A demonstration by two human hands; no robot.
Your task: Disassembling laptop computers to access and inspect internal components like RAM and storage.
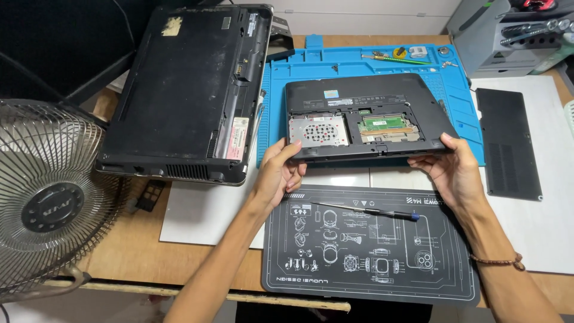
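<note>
A black laptop [365, 98] lies upside down on a blue work mat [353, 60], its bottom cover off, showing a silver drive and a green memory board. My left hand [280, 170] grips its near left corner. My right hand [453, 170] grips its near right corner. The near edge seems lifted slightly off the mat. The removed black cover panel [508, 143] lies to the right on white paper.
A second black laptop [185, 90] lies upside down at the left. A blue-handled screwdriver [371, 211] rests on a dark printed mat [371, 245] near me. A metal fan [51, 197] stands far left. Small tools lie at the blue mat's far edge, and a grey tool rack [508, 36] stands behind.
</note>
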